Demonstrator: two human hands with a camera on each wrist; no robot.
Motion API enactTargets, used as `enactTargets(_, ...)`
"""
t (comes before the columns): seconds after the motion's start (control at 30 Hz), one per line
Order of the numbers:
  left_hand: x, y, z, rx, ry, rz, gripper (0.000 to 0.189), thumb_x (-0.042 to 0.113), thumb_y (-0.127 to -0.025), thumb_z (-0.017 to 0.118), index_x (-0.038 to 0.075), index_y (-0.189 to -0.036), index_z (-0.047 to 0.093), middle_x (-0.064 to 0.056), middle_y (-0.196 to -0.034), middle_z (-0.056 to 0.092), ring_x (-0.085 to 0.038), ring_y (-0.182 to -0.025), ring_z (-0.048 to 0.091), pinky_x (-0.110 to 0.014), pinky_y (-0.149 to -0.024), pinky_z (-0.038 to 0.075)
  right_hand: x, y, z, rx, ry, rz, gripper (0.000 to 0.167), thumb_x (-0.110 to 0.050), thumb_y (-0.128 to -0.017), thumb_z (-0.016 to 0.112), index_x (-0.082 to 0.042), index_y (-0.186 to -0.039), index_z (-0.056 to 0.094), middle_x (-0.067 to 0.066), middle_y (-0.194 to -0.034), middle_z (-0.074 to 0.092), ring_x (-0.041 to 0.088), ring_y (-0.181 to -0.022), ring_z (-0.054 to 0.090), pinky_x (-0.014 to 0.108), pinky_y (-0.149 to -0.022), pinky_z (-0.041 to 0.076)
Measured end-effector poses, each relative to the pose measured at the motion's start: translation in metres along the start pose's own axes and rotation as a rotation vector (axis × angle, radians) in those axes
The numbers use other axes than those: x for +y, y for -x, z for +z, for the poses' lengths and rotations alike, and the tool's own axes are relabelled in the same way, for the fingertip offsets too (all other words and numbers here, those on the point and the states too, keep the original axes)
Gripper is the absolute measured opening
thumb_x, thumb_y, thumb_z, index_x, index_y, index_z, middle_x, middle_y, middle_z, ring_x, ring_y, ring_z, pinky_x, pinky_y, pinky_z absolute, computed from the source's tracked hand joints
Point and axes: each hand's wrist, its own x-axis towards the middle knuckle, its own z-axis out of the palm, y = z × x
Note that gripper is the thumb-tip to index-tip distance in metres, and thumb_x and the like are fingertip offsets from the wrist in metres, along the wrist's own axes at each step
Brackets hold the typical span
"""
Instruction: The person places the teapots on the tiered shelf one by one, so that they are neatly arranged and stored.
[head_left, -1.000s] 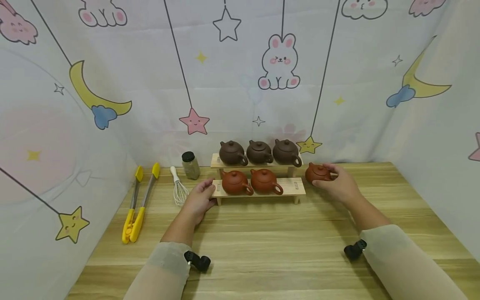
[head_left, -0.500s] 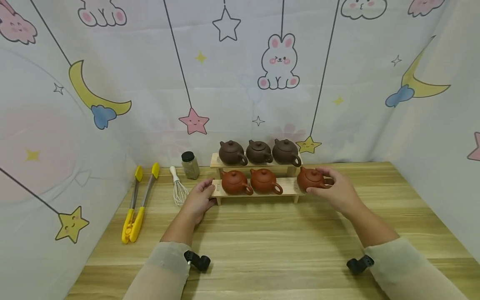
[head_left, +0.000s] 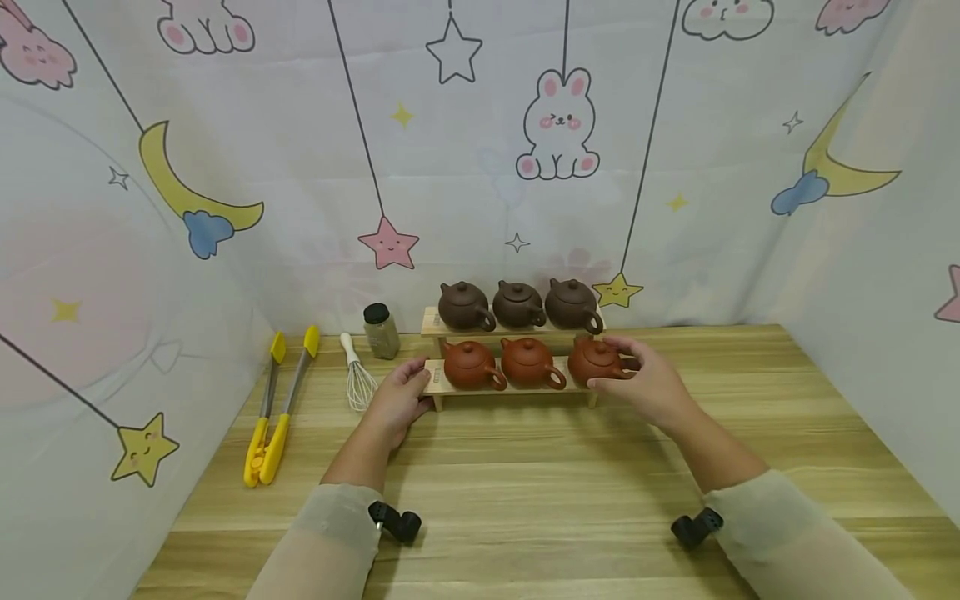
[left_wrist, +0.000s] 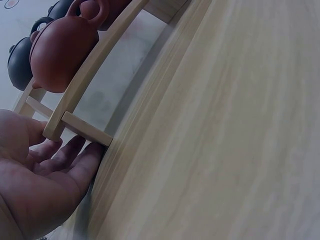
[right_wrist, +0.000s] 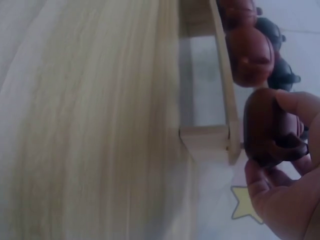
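A two-step wooden rack (head_left: 438,377) stands near the back of the table. Two reddish-brown clay teapots (head_left: 469,365) sit on its lower step, and three dark brown teapots (head_left: 517,305) line the upper one. My right hand (head_left: 651,385) pinches a third reddish-brown teapot (head_left: 592,363) by its sides, thumb toward me, over the lower step's right end. In the right wrist view this teapot (right_wrist: 260,125) is right against the board; whether it bears on it I cannot tell. My left hand (head_left: 399,400) grips the rack's left end, fingers reaching beneath the board (left_wrist: 95,65).
Left of the rack are a jar with a black lid (head_left: 381,332), a whisk with a white handle (head_left: 358,375) and yellow-tipped tongs (head_left: 274,417). A printed cloth (head_left: 480,200) hangs close behind the rack. Bare wood tabletop (head_left: 525,492) lies in front.
My right hand has carried the reddish-brown teapot leftward, from beside the rack to over the lower step's right end. The left hand has stayed at the rack's left end.
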Motion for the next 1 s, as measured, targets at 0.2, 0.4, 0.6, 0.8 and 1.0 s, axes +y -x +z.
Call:
enactTargets(0.2, -0.001, -0.001, 0.0, -0.004, 0.004, 0.001, 0.055, 0.013, -0.117, 0.036, -0.002, -0.168, 0.023, -0.027, -0.17, 0.031, -0.043, -0.16, 0.033, -0.061, -0.128, 0.034, -0.006, -0.003, 0.008, -0.002, 0.009, 0.001, 0.084, -0.033, -0.088, 0.09, -0.013, -0.159, 0.049, 0.021, -0.15, 0.061, 0.04, -0.137, 0.06, 0.042, -0.101, 0.059)
enactTargets(0.4, 0.0, -0.001, 0.001, -0.007, -0.008, -0.003, 0.054, 0.015, -0.117, 0.037, -0.001, -0.168, 0.025, -0.025, -0.171, 0.031, -0.042, -0.16, 0.033, -0.061, -0.129, 0.034, -0.008, -0.004, 0.012, -0.015, 0.044, 0.029, 0.085, -0.036, -0.09, 0.088, -0.012, -0.16, 0.046, 0.022, -0.151, 0.06, 0.04, -0.138, 0.059, 0.05, -0.106, 0.058)
enactTargets(0.6, 0.0, -0.002, 0.001, -0.01, -0.002, 0.001, 0.054, 0.014, -0.117, 0.037, -0.001, -0.168, 0.024, -0.026, -0.171, 0.03, -0.042, -0.16, 0.032, -0.061, -0.129, 0.034, -0.005, -0.007, 0.012, -0.023, 0.05, 0.035, 0.086, -0.037, -0.09, 0.088, -0.011, -0.16, 0.045, 0.022, -0.152, 0.059, 0.042, -0.141, 0.058, 0.053, -0.107, 0.057)
enactTargets(0.8, -0.002, -0.001, 0.002, 0.0, 0.001, -0.007, 0.054, 0.013, -0.117, 0.037, -0.001, -0.168, 0.025, -0.026, -0.17, 0.031, -0.042, -0.16, 0.034, -0.06, -0.128, 0.036, -0.001, -0.003, 0.009, -0.037, 0.056, 0.019, 0.083, -0.046, -0.096, 0.081, -0.012, -0.161, 0.044, 0.02, -0.159, 0.054, 0.043, -0.145, 0.054, 0.054, -0.109, 0.057)
enactTargets(1.0, 0.004, 0.002, 0.003, 0.07, -0.087, 0.023, 0.052, 0.013, -0.116, 0.039, -0.001, -0.166, 0.031, -0.024, -0.168, 0.037, -0.039, -0.158, 0.037, -0.054, -0.13, 0.037, -0.002, 0.001, -0.005, -0.044, 0.063, 0.019, 0.077, -0.063, -0.102, 0.064, -0.019, -0.162, 0.044, 0.015, -0.164, 0.049, 0.044, -0.151, 0.047, 0.062, -0.114, 0.052)
